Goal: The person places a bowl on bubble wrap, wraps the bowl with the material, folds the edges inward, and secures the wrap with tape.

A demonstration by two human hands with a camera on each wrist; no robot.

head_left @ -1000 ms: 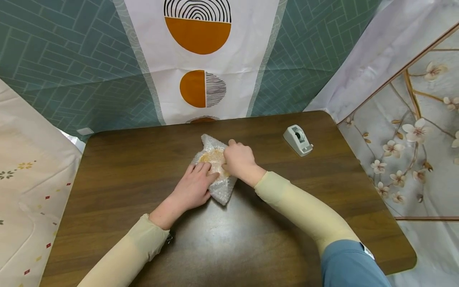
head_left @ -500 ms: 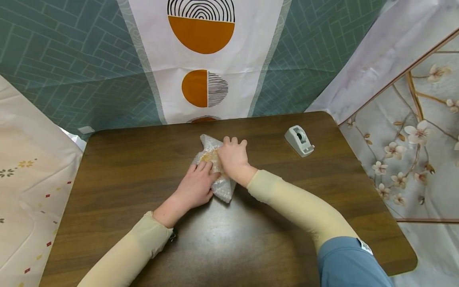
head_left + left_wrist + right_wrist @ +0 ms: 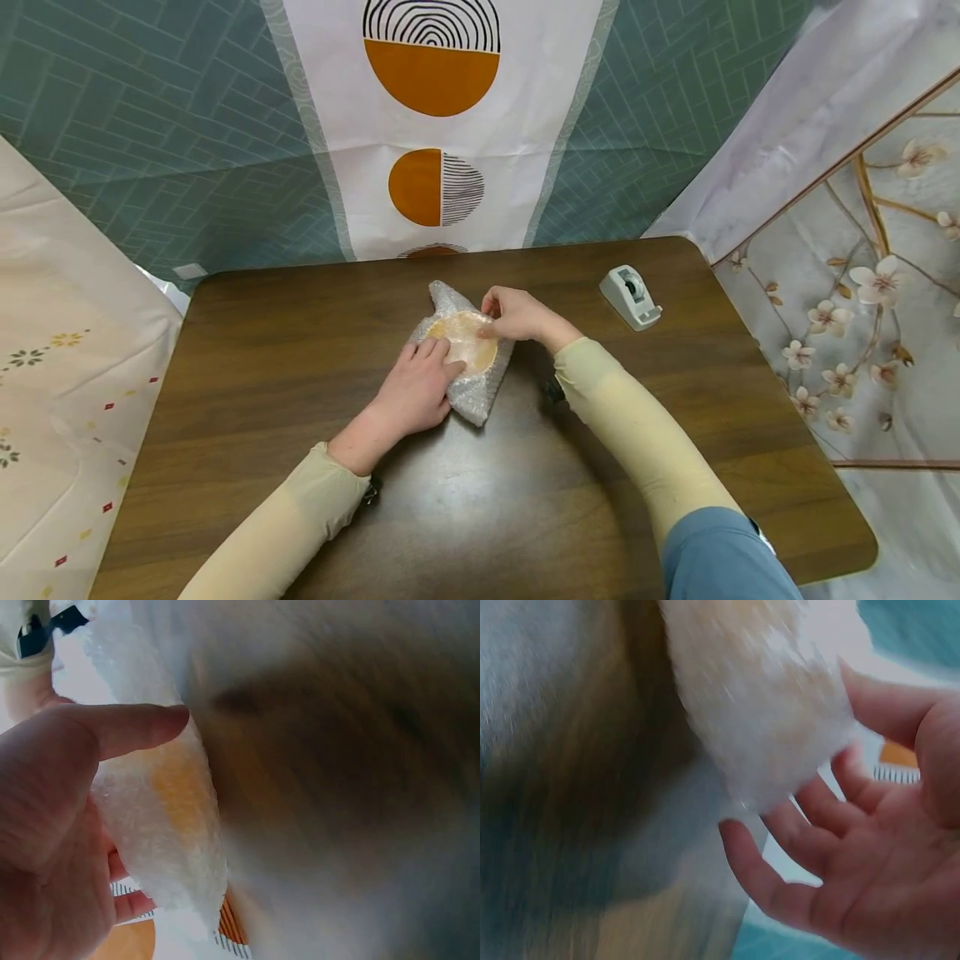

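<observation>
A bubble-wrapped package (image 3: 468,346) lies in the middle of the table, and a round yellowish thing shows through the clear wrap. Its exact kind is hidden by the bubbles. My left hand (image 3: 415,390) holds the package's near left side, fingers on the wrap. In the left wrist view the left thumb (image 3: 142,727) lies across one face of the wrap (image 3: 161,817), with fingertips behind it. At the upper right edge, my right hand (image 3: 523,315) grips the package between thumb and fingers. The right wrist view shows the right hand's fingers (image 3: 810,825) curved around the end of the wrap.
A pale grey tape dispenser (image 3: 631,297) stands at the back right of the brown wooden table (image 3: 300,333). Behind the table hangs a patterned cloth (image 3: 442,125). Fabric with flowers (image 3: 877,283) hangs at the right side.
My right hand has turned and shifted from over the package to its upper right edge, uncovering more of the round yellowish part. My left hand stays on the near left side.
</observation>
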